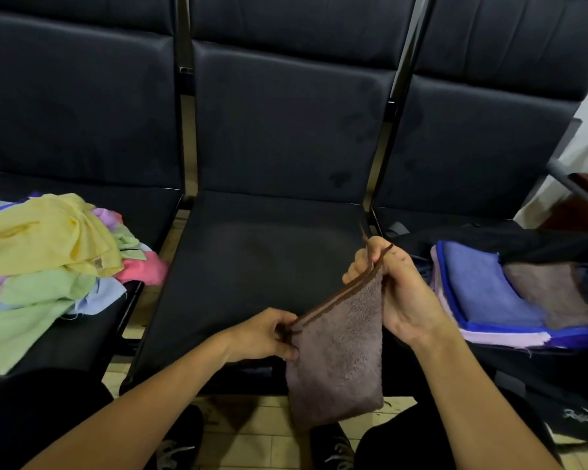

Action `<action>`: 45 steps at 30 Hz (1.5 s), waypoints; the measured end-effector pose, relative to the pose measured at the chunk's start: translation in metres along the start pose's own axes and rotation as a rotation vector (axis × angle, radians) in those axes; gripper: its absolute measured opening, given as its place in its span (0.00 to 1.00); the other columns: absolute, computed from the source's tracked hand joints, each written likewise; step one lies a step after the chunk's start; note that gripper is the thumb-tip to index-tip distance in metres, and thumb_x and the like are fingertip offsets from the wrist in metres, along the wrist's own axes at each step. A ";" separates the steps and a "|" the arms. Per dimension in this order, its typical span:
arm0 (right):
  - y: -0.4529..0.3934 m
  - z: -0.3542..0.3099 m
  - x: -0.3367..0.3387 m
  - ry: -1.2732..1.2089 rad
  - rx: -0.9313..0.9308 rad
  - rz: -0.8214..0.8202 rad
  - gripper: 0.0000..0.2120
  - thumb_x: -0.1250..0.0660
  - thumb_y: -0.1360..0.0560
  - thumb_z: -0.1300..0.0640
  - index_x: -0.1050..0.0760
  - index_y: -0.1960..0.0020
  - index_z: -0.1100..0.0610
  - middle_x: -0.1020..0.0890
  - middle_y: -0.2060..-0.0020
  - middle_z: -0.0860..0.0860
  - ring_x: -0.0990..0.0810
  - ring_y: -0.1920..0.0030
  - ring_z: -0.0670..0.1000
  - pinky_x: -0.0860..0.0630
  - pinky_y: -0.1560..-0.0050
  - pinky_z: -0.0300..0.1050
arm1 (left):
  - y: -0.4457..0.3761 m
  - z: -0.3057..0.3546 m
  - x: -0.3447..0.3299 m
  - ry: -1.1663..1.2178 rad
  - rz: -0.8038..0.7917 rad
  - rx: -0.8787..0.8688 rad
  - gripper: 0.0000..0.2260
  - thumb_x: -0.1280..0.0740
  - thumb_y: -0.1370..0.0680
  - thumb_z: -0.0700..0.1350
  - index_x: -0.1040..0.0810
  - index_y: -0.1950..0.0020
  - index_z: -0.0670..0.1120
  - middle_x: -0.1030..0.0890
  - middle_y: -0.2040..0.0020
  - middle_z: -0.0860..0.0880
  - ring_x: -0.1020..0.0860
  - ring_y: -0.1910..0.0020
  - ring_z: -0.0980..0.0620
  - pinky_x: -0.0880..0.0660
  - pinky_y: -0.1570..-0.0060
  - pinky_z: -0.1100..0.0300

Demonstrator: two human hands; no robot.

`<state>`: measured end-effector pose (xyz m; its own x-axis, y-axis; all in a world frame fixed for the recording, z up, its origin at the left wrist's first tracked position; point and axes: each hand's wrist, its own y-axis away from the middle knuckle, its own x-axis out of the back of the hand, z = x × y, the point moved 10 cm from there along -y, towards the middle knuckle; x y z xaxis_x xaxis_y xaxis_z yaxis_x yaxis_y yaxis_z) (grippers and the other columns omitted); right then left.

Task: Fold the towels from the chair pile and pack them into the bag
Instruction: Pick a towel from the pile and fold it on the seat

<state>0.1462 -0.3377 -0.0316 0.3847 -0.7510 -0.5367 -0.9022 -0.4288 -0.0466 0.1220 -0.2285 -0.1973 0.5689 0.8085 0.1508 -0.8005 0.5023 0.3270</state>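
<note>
Hands pinch a brown towel [336, 337] by its doubled top edge above the middle seat [252, 266] of a row of dark chairs, the cloth hanging folded in half toward the tiled floor [252, 432] between the person's knees. The left hand [265, 334] grips the near, lower corner with thumb and curled fingers; the right hand [394, 283] holds the far, higher corner, two layers caught between thumb and forefinger, so the held edge runs on a slant from near left up to far right. The open dark bag [557, 245] lies on the seat to the right, close beside the right hand and well apart from the left, with folded blue, lilac and brown towels [489, 293] already stacked in its mouth. The loose pile [55, 259] of yellow, green, pink and pale blue cloths waits on the left seat, nearer the left hand. By the look of it, this towel wants one more fold before it travels rightward, a move the right hand is better placed to lead.
</note>
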 end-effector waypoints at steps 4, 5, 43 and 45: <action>0.005 -0.015 0.032 0.203 0.059 0.253 0.24 0.46 0.21 0.70 0.24 0.70 0.53 0.24 0.71 0.50 0.25 0.69 0.46 0.24 0.64 0.39 | 0.013 0.001 0.056 -0.056 0.291 0.029 0.06 0.26 0.28 0.35 0.17 0.53 0.41 0.15 0.55 0.48 0.17 0.52 0.53 0.20 0.47 0.57; 0.009 -0.019 0.042 0.248 0.066 0.322 0.24 0.45 0.21 0.70 0.23 0.69 0.54 0.23 0.70 0.50 0.24 0.68 0.46 0.24 0.64 0.40 | 0.019 0.002 0.073 -0.082 0.374 0.023 0.05 0.25 0.28 0.35 0.16 0.55 0.42 0.15 0.56 0.48 0.17 0.53 0.53 0.20 0.46 0.56; 0.026 -0.013 0.107 0.615 0.031 0.646 0.08 0.29 0.24 0.60 0.17 0.46 0.54 0.13 0.53 0.50 0.14 0.50 0.49 0.19 0.45 0.50 | 0.110 0.033 0.173 0.293 0.887 -0.181 0.08 0.34 0.22 0.36 0.18 0.47 0.44 0.14 0.53 0.49 0.17 0.49 0.49 0.19 0.50 0.58; 0.027 -0.014 0.105 0.606 0.042 0.641 0.08 0.29 0.24 0.61 0.17 0.47 0.54 0.13 0.54 0.50 0.14 0.51 0.49 0.17 0.49 0.45 | 0.113 0.031 0.176 0.339 0.939 -0.195 0.08 0.34 0.22 0.35 0.18 0.47 0.44 0.14 0.54 0.50 0.16 0.50 0.52 0.19 0.53 0.62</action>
<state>0.1653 -0.4352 -0.0778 -0.1708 -0.9829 0.0683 -0.9817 0.1756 0.0730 0.1374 -0.0391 -0.1049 -0.3644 0.9311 -0.0140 -0.9303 -0.3633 0.0505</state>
